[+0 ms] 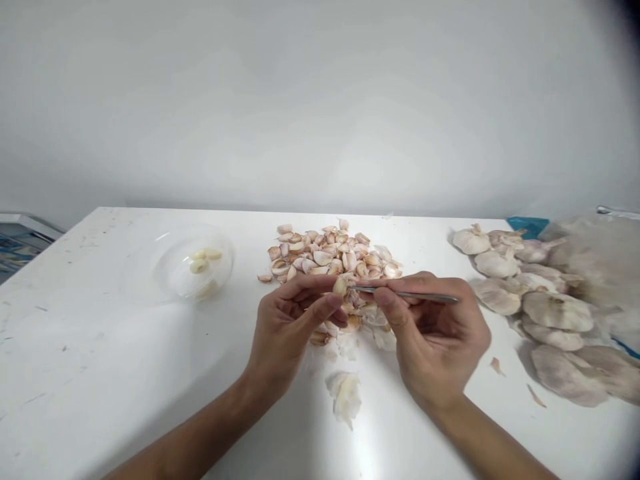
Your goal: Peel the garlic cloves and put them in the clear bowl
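Between the thumb and fingers of my left hand (293, 320) is a pale garlic clove (341, 287). My right hand (435, 333) grips a thin metal tool (425, 295) like a pen, its tip at the clove's right side; whether it is a knife or another tool I cannot tell. Behind and beneath both hands spreads a heap of unpeeled garlic cloves (323, 257), partly hidden by my fingers. Papery garlic skin (346, 397) lies on the table in front of the hands.
A clear bowl (227, 267) with several peeled cloves (199, 265) stands on the left of the white table (90, 347). Whole garlic bulbs (557, 311) and a clear plastic bag (600, 260) fill the right side. A wall (310, 107) rises behind the table.
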{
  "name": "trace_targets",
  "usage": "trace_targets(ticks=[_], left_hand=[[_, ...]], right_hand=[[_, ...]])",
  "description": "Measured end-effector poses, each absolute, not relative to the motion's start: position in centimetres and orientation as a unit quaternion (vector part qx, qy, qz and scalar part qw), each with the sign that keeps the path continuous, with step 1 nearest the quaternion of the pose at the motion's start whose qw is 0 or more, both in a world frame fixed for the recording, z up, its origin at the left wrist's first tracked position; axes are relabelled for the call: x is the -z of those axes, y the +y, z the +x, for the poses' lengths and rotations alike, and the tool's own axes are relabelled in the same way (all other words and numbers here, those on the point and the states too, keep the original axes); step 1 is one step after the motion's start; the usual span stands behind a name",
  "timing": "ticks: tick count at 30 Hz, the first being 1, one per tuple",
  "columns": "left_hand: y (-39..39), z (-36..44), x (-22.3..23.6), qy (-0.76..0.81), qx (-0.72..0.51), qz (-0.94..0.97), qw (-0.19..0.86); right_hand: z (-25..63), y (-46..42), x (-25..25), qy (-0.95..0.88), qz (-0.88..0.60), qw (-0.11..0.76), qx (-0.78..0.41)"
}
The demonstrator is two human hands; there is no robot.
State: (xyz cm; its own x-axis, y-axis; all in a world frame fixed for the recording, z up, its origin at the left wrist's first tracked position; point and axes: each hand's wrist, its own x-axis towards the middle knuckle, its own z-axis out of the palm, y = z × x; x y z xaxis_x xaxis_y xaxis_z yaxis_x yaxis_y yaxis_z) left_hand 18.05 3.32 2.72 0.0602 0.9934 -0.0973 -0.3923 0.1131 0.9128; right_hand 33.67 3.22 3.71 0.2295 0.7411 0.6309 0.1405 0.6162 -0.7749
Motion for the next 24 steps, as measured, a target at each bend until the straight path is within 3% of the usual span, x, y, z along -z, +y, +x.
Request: trace_targets(ticks=[17, 24], left_hand=[[3.4, 18.1, -3.4, 0.397, -0.536, 0.324, 0.671], [3.3, 17.8, -2.8, 0.430, -0.545, 0.387, 0.607]], right_hand=[[34.7, 4.3, -3.6, -0.547, -0.440, 0.680, -0.210], [34.3, 3.6, -3.6, -0.586, -0.329, 0.721, -0.171]])
